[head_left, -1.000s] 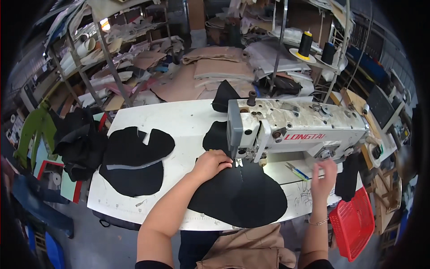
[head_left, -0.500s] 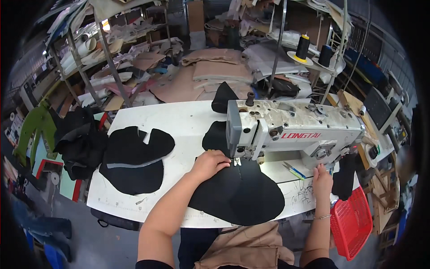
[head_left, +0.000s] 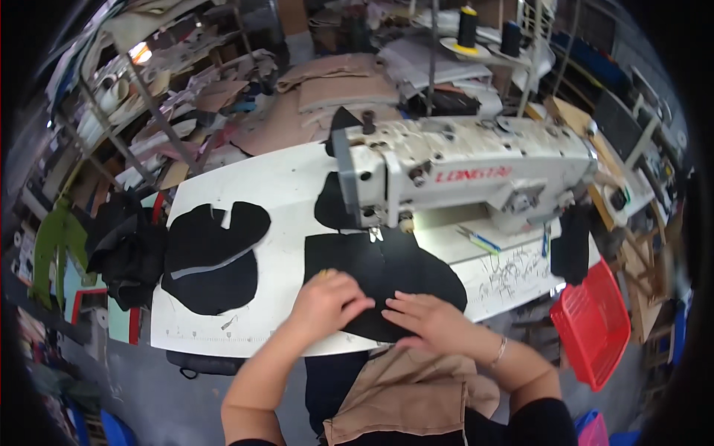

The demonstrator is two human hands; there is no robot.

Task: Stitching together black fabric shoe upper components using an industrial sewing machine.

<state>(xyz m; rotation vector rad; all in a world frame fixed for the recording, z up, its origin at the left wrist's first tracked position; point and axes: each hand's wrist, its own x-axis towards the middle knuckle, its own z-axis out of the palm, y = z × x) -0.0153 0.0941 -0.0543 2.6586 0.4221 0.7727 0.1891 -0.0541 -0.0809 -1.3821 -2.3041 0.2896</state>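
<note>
Both hands down flat on a black fabric piece (head_left: 383,275) spread over the near edge of the white table (head_left: 245,182). Left hand (head_left: 327,299) pressing the cloth's near-left part, fingers loosely curled, something small and yellowish poking up just behind the knuckles, too small to tell what. Right hand (head_left: 428,321) just beside it, fingers stretched leftward across the cloth, fingertips nearly meeting the left hand; a thin bracelet (head_left: 500,349) at that wrist. Neither hand clamped around anything, only resting and pressing on the fabric. Far edge of the black piece reaching under the needle end of a white sewing machine (head_left: 476,167), which runs across the table's right half. A second small black scrap (head_left: 331,204) lying behind the needle, partly tucked beside the machine head. Well to the left, apart from the hands, a stack of black cut pieces (head_left: 212,256) with a grey strip across it. A pen or similar slim tool (head_left: 476,239) lying on the machine bed to the right of the fabric. Red plastic basket (head_left: 591,323) hanging off the table's right end. Dark thread cones (head_left: 467,18) standing on a stand behind the machine. Tan cloth (head_left: 405,394) draped over the lap below the table edge. Dark garments (head_left: 126,249) heaped off the left end.
</note>
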